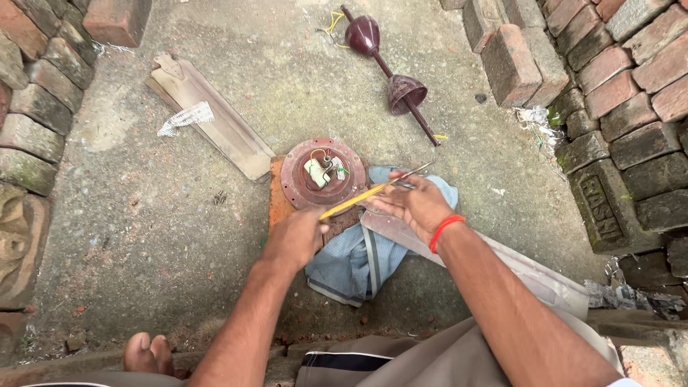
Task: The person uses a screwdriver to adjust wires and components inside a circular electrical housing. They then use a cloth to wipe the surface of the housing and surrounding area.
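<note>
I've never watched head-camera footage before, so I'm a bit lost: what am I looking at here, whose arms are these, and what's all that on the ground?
There is one picture, taken by a camera on a person's head, looking down. The two bare arms are that person's own; there is no machine.

The left hand grips a yellow-handled screwdriver. The right hand, with a red wristband, touches the screwdriver's far end; a thin metal piece sticks out by its fingers.

Just beyond the hands, a round reddish fan motor lies open, wires showing, beside a blue cloth. A fan blade lies to the left, a dark rod with two cups farther away. The concrete floor is flanked by stacked bricks.
</note>
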